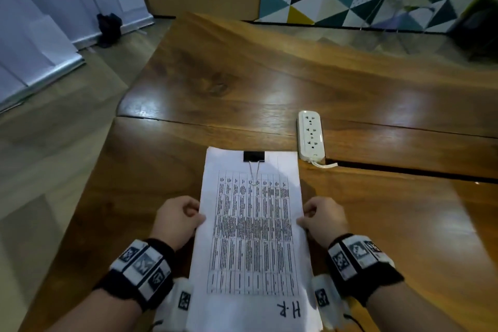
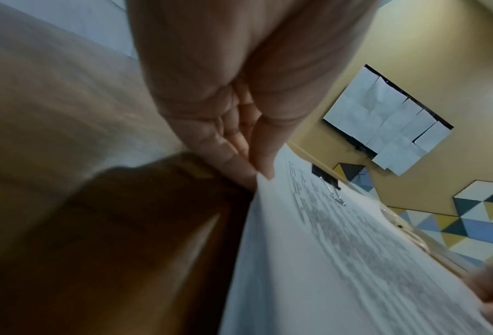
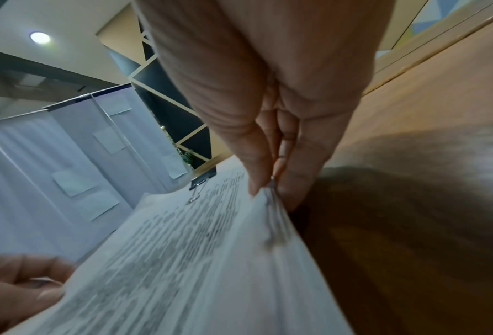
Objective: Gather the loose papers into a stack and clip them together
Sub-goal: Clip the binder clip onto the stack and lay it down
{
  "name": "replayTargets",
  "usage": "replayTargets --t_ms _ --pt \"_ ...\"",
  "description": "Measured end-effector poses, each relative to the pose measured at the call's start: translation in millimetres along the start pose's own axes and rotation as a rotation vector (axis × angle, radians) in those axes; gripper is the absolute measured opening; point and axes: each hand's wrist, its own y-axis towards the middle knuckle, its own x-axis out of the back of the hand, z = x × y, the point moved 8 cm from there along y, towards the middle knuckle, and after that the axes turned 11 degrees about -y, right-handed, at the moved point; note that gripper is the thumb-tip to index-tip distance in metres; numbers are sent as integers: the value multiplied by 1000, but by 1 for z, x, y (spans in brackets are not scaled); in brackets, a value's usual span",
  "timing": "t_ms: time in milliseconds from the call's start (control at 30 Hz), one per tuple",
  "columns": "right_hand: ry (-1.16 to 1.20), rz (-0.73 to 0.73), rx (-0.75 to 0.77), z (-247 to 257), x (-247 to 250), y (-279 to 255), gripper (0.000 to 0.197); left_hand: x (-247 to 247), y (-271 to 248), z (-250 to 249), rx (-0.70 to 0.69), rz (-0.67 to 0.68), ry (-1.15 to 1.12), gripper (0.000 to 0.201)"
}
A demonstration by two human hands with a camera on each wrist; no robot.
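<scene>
Paper is light and floppy, so you have to treat this stack (image 1: 252, 226) as something that sags and slides rather than a rigid board. You have it held above the worktop (image 1: 269, 83), its top edge pointing to 12 o'clock. Your left hand (image 1: 178, 219) pinches the 9 o'clock edge, thumb on top and fingers (image 2: 233, 165) beneath. Your right hand (image 1: 324, 219) pinches the 3 o'clock edge the same way, and the right wrist view shows the sheets fanning slightly just below that grip.

A black binder clip (image 1: 253, 156) already bites the middle of the top edge, its wire handle folded flat onto the page, so the sheets look gathered and fastened. The clip end is the stiffest and safest place to take hold; the free bottom edge toward 6 o'clock is where pages can splay or crease. Smooth sheets slip against each other, so keep both pinches firm but not crushing.

A white power strip (image 1: 310, 136) lies on the worktop at about 1 o'clock from the stack, just beside its top corner; keep the paper off it when you set the stack down.
</scene>
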Motion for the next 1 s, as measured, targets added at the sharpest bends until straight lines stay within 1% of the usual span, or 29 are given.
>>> replayTargets --t_ms 67,200,267,333,400,467,533,600,667,767,867,1000 --pt "2 -52 19 9 6 8 15 3 9 -12 -40 -68 23 21" --pt "20 -107 11 24 15 23 19 8 25 -38 -129 -176 43 11" --pt "29 -124 15 27 18 27 17 9 27 -47 -182 -207 79 18" --pt "57 -136 10 25 21 27 18 8 24 -53 -222 -179 110 24" --pt "68 -130 3 20 22 20 21 3 20 -51 -219 -72 151 31" --pt "36 -54 10 12 12 9 27 0 13 -36 -181 45 264 38" --pt "-20 53 2 3 -6 -4 32 0 0 -16 -133 96 338 40" --pt "-68 101 -10 -3 -21 -15 30 0 -16 0 -117 97 322 40" --pt "-77 72 -19 -5 -24 -19 23 -1 -26 6 -148 62 273 45" --pt "-97 28 -18 -3 -20 -19 19 -7 -30 6 -180 44 253 50" --pt "-114 25 -17 0 -20 -17 17 -11 -28 5 -182 34 283 49" --pt "-121 6 -34 0 -23 -15 9 -10 -27 4 -156 0 269 50"
